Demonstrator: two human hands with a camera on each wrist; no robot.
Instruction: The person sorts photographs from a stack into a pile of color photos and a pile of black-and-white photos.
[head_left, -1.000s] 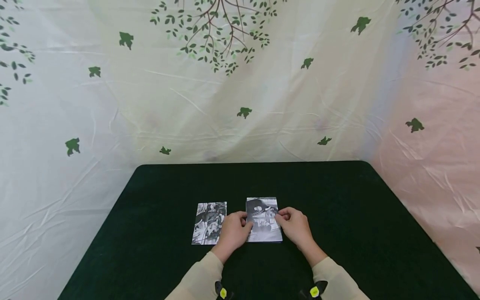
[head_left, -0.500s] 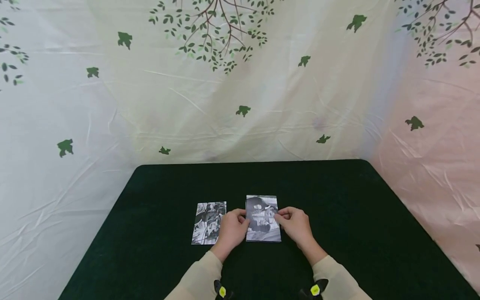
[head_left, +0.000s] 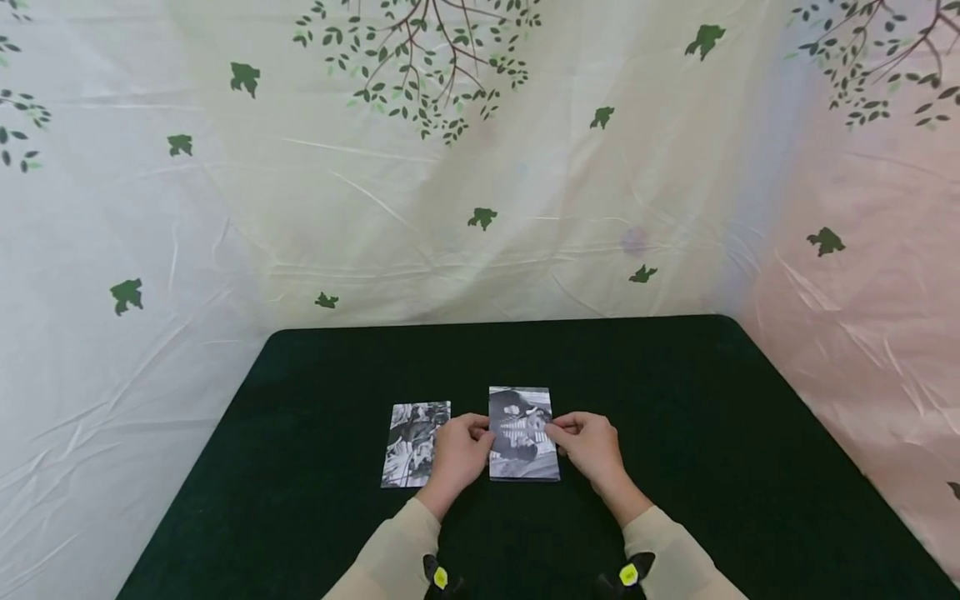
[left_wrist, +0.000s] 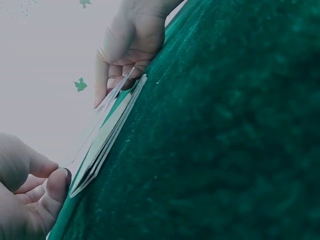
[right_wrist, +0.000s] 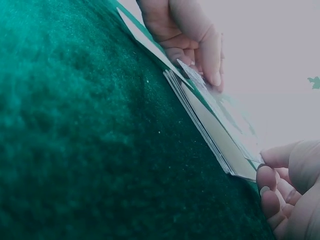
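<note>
1. Fingers (left_wrist: 56,187) and thumb of the left hand (head_left: 459,450) pinch the left edge of a black-and-white picture card (head_left: 521,433).
2. The right hand (head_left: 594,448) pinches its right edge, so the card spans the space between both hands.
3. The card sits just above a small stack of cards (right_wrist: 220,140) (both wrist views show a gap between them).
4. A second picture (head_left: 408,450) lies to the left, partly covered by the left hand in the head view.
5. Under everything spreads a dark green table (head_left: 645,375); beyond it hangs a pale, leaf-printed backdrop (head_left: 540,175).
</note>
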